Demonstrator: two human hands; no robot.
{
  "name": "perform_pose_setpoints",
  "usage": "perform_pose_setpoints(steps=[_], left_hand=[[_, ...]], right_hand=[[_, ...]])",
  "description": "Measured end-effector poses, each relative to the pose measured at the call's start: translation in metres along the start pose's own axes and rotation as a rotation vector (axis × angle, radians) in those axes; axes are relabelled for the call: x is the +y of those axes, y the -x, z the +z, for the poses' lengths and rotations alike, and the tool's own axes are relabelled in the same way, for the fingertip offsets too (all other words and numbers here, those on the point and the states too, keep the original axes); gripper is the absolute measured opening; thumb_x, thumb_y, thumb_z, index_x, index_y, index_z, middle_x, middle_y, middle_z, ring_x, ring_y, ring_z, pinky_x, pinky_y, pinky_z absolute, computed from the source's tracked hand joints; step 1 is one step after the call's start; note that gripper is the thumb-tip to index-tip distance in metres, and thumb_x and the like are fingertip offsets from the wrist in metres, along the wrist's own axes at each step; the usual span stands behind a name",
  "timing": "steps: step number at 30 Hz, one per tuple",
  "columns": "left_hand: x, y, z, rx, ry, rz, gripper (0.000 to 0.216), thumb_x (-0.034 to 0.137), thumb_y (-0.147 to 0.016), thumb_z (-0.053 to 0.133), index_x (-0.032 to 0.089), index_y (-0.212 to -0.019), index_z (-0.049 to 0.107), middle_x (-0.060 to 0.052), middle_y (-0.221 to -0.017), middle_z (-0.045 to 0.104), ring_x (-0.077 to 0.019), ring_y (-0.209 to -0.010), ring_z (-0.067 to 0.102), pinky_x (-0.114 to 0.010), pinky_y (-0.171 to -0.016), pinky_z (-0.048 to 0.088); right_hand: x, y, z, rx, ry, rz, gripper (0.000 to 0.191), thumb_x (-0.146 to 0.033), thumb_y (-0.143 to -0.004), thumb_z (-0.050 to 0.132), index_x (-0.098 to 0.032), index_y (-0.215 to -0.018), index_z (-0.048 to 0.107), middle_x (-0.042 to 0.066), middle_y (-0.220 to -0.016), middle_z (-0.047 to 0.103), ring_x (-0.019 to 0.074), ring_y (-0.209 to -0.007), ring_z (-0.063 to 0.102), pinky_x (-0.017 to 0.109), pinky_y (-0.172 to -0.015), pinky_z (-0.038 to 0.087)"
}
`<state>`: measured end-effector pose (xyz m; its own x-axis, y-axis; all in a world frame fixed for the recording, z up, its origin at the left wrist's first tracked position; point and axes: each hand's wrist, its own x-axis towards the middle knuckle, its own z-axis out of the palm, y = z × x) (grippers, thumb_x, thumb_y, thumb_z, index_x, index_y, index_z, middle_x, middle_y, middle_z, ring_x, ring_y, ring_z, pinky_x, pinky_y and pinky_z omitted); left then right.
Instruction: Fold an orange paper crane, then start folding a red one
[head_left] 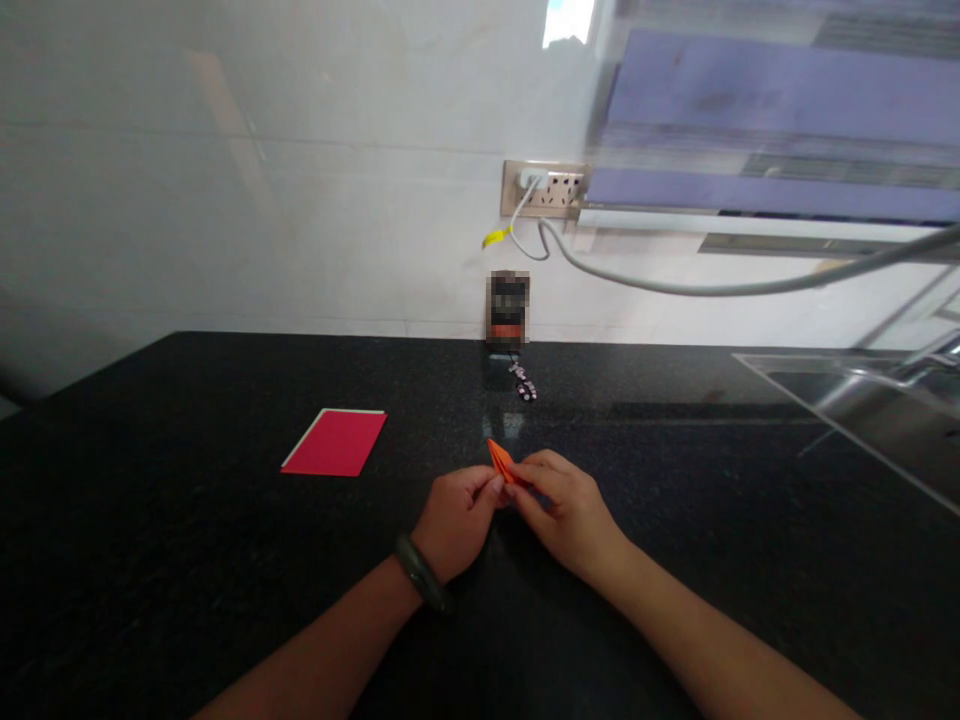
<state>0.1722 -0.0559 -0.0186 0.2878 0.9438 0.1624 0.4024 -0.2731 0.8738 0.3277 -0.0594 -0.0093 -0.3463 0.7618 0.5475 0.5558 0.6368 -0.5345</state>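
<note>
Both of my hands meet over the black countertop (pixel 150 520) and pinch a small folded orange paper (pixel 501 461). My left hand (pixel 454 520), with a dark bangle on its wrist, grips the paper's near end with thumb and fingers. My right hand (pixel 562 505) holds the same piece from the right side. The paper's pointed tip sticks up and away from me, above the fingers. A stack of red paper sheets (pixel 334 442) lies flat on the counter to the left of my hands.
A small dark object (pixel 508 308) leans against the white wall at the counter's back, with a small dark trinket (pixel 524 384) before it. A wall socket (pixel 544 189) holds a white plug and cable. A metal sink (pixel 862 400) is at the right, under a shelf.
</note>
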Motion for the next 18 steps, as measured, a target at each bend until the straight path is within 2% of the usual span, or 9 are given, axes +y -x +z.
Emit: perform_pose_setpoints(steps=[7, 18], left_hand=[[0.0061, 0.0012, -0.0022, 0.019, -0.112, 0.052, 0.027, 0.025, -0.082, 0.039, 0.016, -0.068, 0.060, -0.002, -0.068, 0.062, -0.0144, -0.066, 0.057, -0.024, -0.063, 0.041], [0.0079, 0.0009, -0.0039, 0.015, -0.251, 0.095, 0.029, 0.026, -0.085, 0.034, 0.016, -0.072, 0.058, -0.003, -0.070, 0.060, -0.0146, -0.068, 0.055, -0.025, -0.065, 0.040]], right_hand=[[0.0000, 0.0002, 0.0019, 0.039, -0.057, 0.120, 0.017, -0.015, -0.080, 0.048, -0.017, -0.082, 0.065, 0.004, -0.072, 0.059, 0.0132, -0.067, 0.056, 0.026, -0.062, 0.045], [0.0039, -0.0007, 0.0066, 0.064, -0.165, 0.325, 0.014, -0.018, -0.077, 0.050, -0.017, -0.075, 0.064, 0.002, -0.070, 0.062, 0.0126, -0.063, 0.057, 0.024, -0.057, 0.045]])
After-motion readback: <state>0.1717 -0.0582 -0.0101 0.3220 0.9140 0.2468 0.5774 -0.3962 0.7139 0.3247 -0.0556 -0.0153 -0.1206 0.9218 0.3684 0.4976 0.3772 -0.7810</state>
